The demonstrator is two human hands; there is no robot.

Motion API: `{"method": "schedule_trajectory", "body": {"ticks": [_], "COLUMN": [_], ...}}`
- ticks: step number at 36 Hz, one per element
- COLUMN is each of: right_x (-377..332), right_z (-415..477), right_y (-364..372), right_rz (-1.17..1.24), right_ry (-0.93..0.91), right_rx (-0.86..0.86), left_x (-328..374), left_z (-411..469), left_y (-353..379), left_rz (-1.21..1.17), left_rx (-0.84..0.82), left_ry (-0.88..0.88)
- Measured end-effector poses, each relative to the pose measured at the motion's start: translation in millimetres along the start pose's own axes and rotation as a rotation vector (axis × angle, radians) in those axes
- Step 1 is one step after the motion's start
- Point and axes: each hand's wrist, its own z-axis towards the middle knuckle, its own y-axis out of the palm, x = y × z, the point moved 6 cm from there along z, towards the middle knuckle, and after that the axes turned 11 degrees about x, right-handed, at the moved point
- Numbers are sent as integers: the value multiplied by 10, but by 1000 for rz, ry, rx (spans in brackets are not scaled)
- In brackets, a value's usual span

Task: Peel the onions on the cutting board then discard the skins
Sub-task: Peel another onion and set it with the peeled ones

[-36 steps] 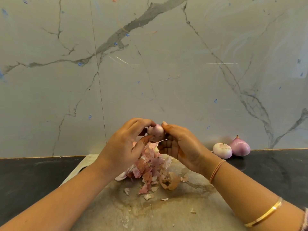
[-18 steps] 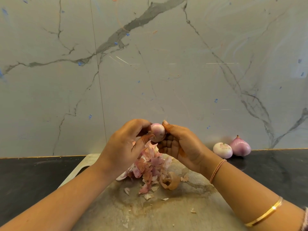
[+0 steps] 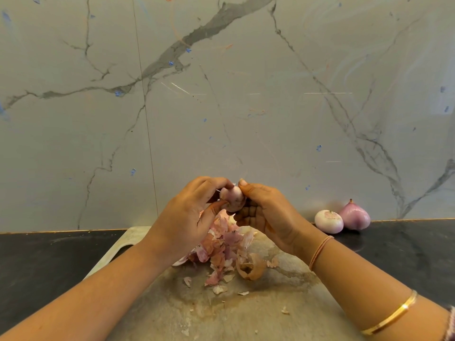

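A pale marble-patterned wall with grey veins fills the upper part of the head view, and below it runs a dark bench (image 3: pixel 49 262). On the bench lies a light, stained cutting board (image 3: pixel 246 313), its near edge running out of the bottom of the picture.

Above the far part of the board, both hands meet around one small onion (image 3: pixel 232 198), pale pink and mostly bare of skin. The left hand (image 3: pixel 187 217) has its fingers curled over the top of the onion with the thumb pressed against its lower left side. The right hand (image 3: pixel 266 212) cups the onion from the right, thumb tip on its upper edge and curled fingers beneath it. The onion is held in the air, clear of the board.

Directly below the hands sits a heap of onion skins (image 3: pixel 221 244), pink and papery, with a brown cup-shaped skin (image 3: pixel 251 267) at its right edge and small flakes scattered nearer the camera.

To the right, off the board and against the foot of the wall, two more onions rest on the bench: a peeled whitish onion (image 3: pixel 328 221) and, touching it on the right, a purple onion (image 3: pixel 354 215) with its stem tip up.

The right forearm wears a thin thread band (image 3: pixel 320 252) at the wrist and a gold bangle (image 3: pixel 391 313) lower down.
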Motion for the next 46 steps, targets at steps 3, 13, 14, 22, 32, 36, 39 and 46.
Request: {"method": "schedule_trajectory", "body": {"ticks": [3, 13, 14, 22, 32, 36, 39, 46], "right_x": [-6, 12, 16, 37, 6, -36, -63, -68], "right_z": [-2, -13, -12, -2, -12, -27, -39, -49], "right_y": [1, 13, 14, 13, 67, 81, 86, 102], "right_rz": [3, 54, 66, 134, -103, -335, -435, -496], "right_ry": [-6, 33, 44, 88, -103, -263, -341, -394], "right_rx": [1, -22, -25, -18, -76, -25, -1, -17], "left_x": [7, -40, -45, -26, -92, -153, -183, -205], "left_z": [2, 7, 10, 20, 2, -20, -30, -18], "left_y": [-11, -13, -11, -37, -65, -26, -17, -48], "left_rz": [4, -22, -38, -24, -178, -274, -317, -307], "left_rx": [20, 39, 33, 35, 83, 54, 51, 97], "left_ry": [16, -80, -93, -130, -381, -491, -533, -563]}}
